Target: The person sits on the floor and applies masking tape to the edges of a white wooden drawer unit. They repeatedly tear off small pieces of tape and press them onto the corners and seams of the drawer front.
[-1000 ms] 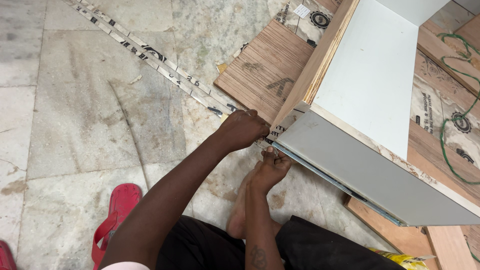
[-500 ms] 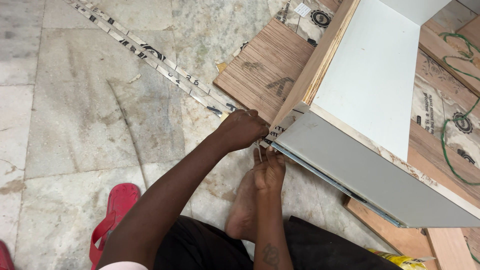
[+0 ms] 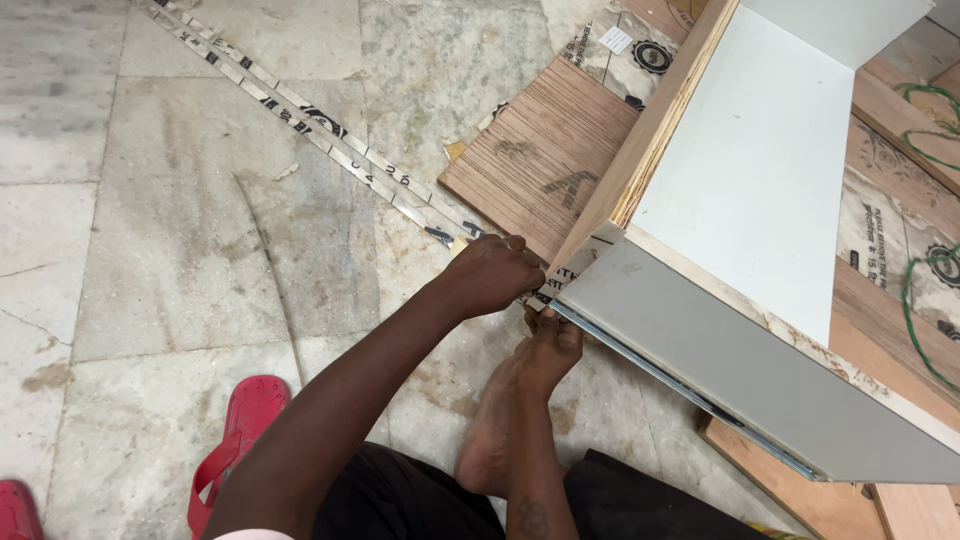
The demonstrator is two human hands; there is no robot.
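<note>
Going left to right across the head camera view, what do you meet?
Red slipper → left hand at the box corner → white-faced plywood box → green cord at the right edge.

One head cam only, looking steeply down from above the hands (image 3: 500,275), close range. Floor (image 3: 180,250) fills 9 o'clock, cabinet (image 3: 760,170) at 2 o'clock, arms enter from 6 o'clock. No 2nd view to share.

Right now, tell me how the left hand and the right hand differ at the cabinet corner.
The left hand is closed in a fist on the strip at the white cabinet corner; the right hand sits lower, under the edge, fingers pointing up. Both touch the same corner.
</note>
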